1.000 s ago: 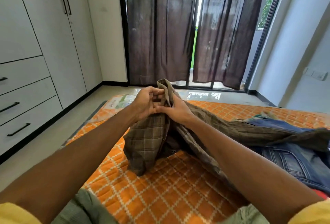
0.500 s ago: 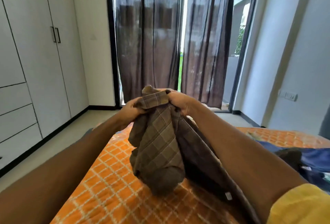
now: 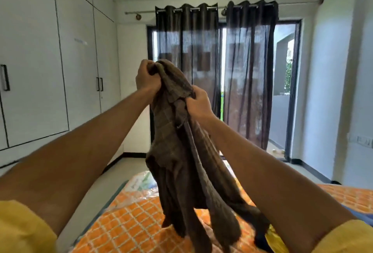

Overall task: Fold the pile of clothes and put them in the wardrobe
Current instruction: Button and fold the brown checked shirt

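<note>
A brown checked shirt point(image 3: 177, 156) hangs in the air over the bed, bunched at its top. My left hand point(image 3: 145, 78) grips the upper end of the shirt, raised highest. My right hand point(image 3: 198, 103) grips the cloth a little lower and to the right. The shirt's loose ends dangle down to the orange quilted bedspread point(image 3: 129, 228). The white wardrobe point(image 3: 60, 61) lines the left wall with its doors closed. A strip of blue cloth point(image 3: 363, 215) shows at the right edge of the bed.
Dark curtains point(image 3: 216, 67) hang over a glass door at the far wall. Bare floor point(image 3: 121, 170) runs between the bed and the wardrobe. A plastic-wrapped item point(image 3: 139, 184) lies at the bed's far end. A switch plate point(image 3: 361, 140) is on the right wall.
Both hands have lifted the shirt from low over the bed to high in front of me. The left hand has risen above the right. My view has tilted up.
</note>
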